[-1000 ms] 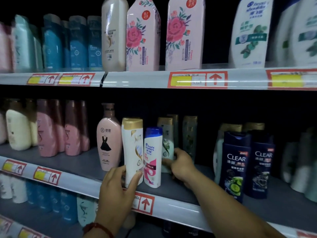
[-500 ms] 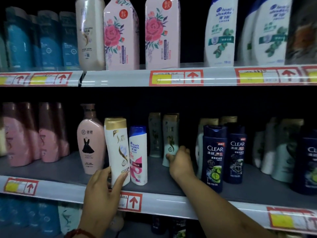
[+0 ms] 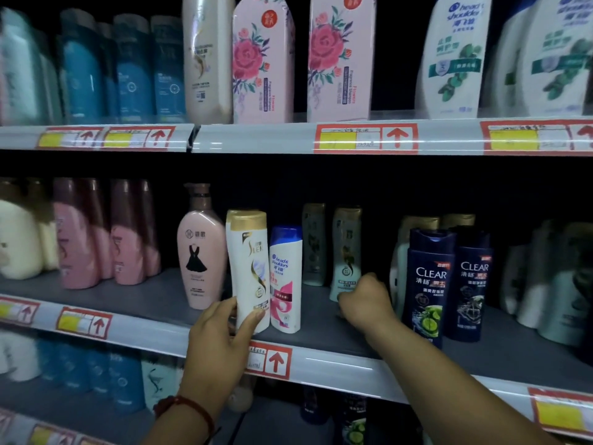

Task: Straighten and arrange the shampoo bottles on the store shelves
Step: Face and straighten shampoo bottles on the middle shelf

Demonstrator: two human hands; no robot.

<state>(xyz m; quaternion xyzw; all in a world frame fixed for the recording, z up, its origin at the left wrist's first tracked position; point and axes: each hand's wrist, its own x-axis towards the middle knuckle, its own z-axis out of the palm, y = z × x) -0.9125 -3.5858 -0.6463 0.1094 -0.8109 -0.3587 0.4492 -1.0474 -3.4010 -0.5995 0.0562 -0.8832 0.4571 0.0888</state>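
Two bare arms reach up from the bottom edge toward dim store shelves of shampoo. Nearest, a red cord bracelet (image 3: pixel 189 409) circles the left wrist. The left hand (image 3: pixel 221 335) grips the lower part of a white bottle (image 3: pixel 248 271) with a gold cap, thumb on its right side and fingers on its left. The bottle is at the front of the middle shelf (image 3: pixel 337 364). A red price tag (image 3: pixel 272 361) with an arrow sits on the shelf's front rail just below it.

Touching the white bottle's right side is a smaller blue-capped bottle (image 3: pixel 285 277) with a pink label, standing upright. Just to the left stands a pink pump bottle (image 3: pixel 199 261) showing a black dress. To the right, two dark blue Clear bottles (image 3: pixel 428 284) stand side by side near the front edge.

Farther in, between these groups, the right hand (image 3: pixel 365 300) curls its fingers round the foot of a pale green bottle (image 3: pixel 346 252) with a gold cap, which stands upright. A similar dim bottle (image 3: pixel 313 245) stands just left of it. At far left is a row of pink bottles (image 3: pixel 77 236) with dark caps.

Above, the upper shelf (image 3: pixel 256 139) carries blue bottles (image 3: pixel 134 69), a cream bottle (image 3: pixel 207 59), two rose-printed bottles (image 3: pixel 263 59) and large white Head & Shoulders bottles (image 3: pixel 455 56).
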